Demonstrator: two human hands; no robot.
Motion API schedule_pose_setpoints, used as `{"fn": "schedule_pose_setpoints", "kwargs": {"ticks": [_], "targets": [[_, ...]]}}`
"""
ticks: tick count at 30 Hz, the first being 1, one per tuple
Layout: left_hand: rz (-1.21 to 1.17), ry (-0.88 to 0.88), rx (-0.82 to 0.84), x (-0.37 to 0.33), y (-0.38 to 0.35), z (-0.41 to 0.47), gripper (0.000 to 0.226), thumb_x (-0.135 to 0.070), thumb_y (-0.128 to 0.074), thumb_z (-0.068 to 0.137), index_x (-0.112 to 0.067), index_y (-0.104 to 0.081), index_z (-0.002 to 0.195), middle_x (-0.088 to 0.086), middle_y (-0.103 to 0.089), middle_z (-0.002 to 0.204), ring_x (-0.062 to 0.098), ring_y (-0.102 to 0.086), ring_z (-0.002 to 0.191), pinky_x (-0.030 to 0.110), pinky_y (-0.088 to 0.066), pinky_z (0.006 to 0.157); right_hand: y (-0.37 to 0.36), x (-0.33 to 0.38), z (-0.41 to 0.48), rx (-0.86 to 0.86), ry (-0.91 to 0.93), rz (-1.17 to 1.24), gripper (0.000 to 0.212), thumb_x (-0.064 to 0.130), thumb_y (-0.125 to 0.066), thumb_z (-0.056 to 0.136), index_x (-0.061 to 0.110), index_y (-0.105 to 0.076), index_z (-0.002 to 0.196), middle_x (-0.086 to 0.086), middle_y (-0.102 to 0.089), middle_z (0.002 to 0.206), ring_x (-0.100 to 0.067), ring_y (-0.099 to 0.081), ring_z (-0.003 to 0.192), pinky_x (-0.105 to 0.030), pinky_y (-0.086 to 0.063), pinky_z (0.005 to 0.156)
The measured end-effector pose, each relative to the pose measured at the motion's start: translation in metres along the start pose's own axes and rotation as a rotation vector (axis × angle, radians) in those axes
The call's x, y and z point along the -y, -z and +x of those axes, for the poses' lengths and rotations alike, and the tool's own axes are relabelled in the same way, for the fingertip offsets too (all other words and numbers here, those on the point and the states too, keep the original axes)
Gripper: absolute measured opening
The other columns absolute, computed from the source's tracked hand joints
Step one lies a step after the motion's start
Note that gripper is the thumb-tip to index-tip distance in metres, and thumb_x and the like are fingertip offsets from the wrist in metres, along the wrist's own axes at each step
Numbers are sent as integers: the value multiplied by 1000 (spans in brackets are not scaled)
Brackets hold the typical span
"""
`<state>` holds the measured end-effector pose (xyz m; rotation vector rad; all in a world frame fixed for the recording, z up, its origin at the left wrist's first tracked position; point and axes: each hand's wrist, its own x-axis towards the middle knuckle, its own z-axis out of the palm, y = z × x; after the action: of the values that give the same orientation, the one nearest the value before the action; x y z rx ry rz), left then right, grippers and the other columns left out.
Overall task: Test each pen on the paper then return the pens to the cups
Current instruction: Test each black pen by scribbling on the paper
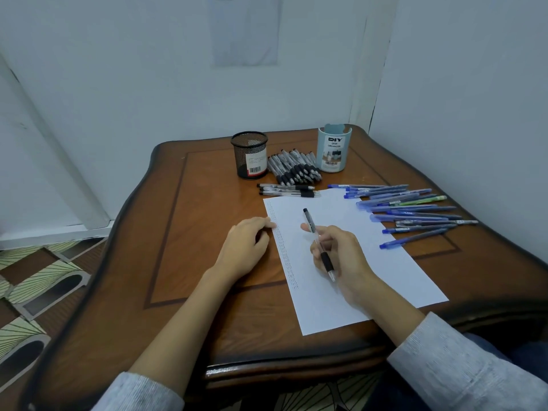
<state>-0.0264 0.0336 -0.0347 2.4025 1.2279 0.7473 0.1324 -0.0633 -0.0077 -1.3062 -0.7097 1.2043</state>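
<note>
Two hands sit at centre frame. My left hand (246, 247), fingers loosely curled and gripping nothing, rests its fingertips on the left edge of the paper (370, 262). I'd press firmly there so the sheet can't skid on the bench (192, 232). To its right, my right hand (341, 256) pinches a black-grip pen (314, 232) over the sheet, tip aimed back toward the wrist. I judge it needs turning before a short stroke on bare paper. Whether the tip touches, I cannot tell. The faint marks down the left margin are too small to read, and the blue cup (333, 149) at upper centre hides its inside.
</note>
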Motion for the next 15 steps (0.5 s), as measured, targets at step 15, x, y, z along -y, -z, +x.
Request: {"fn": "schedule_pose_setpoints", "kwargs": {"ticks": [15], "targets": [[109, -48, -62, 2, -12, 26, 37, -35, -48, 96, -19, -57, 128, -7, -48, 132, 7, -39, 122, 17, -23, 89, 28, 79, 93, -1, -5, -367, 26, 3, -59, 87, -9, -64, 110, -12, -61, 93, -17, -51, 74, -24, -43, 62]]}}
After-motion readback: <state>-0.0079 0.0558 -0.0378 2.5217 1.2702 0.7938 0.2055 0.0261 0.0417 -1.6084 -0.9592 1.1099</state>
